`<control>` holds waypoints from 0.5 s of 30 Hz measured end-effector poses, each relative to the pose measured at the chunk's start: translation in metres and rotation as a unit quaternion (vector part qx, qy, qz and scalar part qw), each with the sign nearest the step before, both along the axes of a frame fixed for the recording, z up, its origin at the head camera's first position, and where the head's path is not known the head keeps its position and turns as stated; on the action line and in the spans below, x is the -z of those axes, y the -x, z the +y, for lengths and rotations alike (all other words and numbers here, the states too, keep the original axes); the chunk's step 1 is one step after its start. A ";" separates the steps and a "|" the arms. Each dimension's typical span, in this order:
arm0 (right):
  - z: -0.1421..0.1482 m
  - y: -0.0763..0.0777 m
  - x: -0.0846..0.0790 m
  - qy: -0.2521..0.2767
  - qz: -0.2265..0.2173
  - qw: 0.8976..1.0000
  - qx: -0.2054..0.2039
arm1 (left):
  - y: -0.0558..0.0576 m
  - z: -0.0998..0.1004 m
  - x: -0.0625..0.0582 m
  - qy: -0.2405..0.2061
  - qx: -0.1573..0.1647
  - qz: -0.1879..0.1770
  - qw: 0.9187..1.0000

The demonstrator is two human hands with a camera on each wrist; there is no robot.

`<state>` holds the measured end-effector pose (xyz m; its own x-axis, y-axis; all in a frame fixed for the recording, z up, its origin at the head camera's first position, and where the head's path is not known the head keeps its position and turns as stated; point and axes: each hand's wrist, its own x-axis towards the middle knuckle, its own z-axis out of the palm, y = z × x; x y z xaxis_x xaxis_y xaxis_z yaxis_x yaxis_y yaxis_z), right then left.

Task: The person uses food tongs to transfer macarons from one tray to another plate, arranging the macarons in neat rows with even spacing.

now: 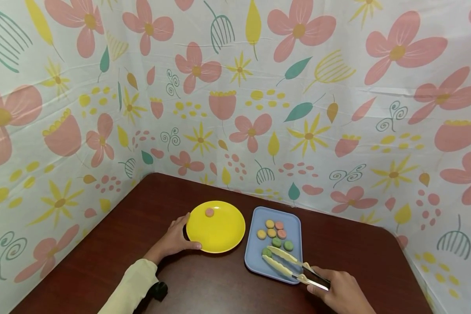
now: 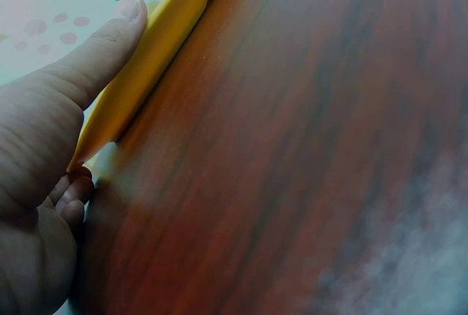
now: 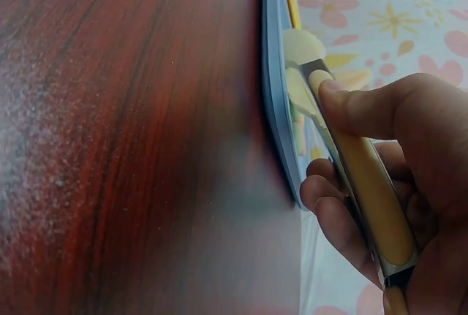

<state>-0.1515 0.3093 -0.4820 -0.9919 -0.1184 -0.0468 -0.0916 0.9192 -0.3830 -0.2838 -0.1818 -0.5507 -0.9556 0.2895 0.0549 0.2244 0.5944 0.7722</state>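
My left hand (image 1: pixel 177 237) grips the rim of a round yellow plate (image 1: pixel 220 237), thumb at the near edge and fingers at the left side. One pink macaron (image 1: pixel 209 212) lies near the plate's far rim. My right hand (image 1: pixel 339 290) holds a pair of tongs (image 1: pixel 318 279) with cream tips over a blue tray (image 1: pixel 253 257). The spread tips stand at a green macaron (image 1: pixel 266 252) near the tray's left side. Further up the tray are two more green macarons (image 1: pixel 288 245), three yellow macarons (image 1: pixel 261 234) and two pink macarons (image 1: pixel 279 225).
The plate and tray stand side by side on a dark brown wooden table (image 1: pixel 204 283). A flower-patterned cloth (image 1: pixel 235 65) hangs behind the table and along its left side. A small black object (image 1: pixel 158 290) shows by the left sleeve.
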 end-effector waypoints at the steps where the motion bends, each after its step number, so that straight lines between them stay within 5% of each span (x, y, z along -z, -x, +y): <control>1: 0.000 0.000 0.000 0.001 0.001 1.000 0.001 | 0.000 0.000 0.000 0.000 0.000 0.000 1.000; 15: -0.003 0.007 -0.011 0.008 0.072 0.997 -0.018 | 0.000 -0.001 0.000 0.003 -0.001 -0.002 1.000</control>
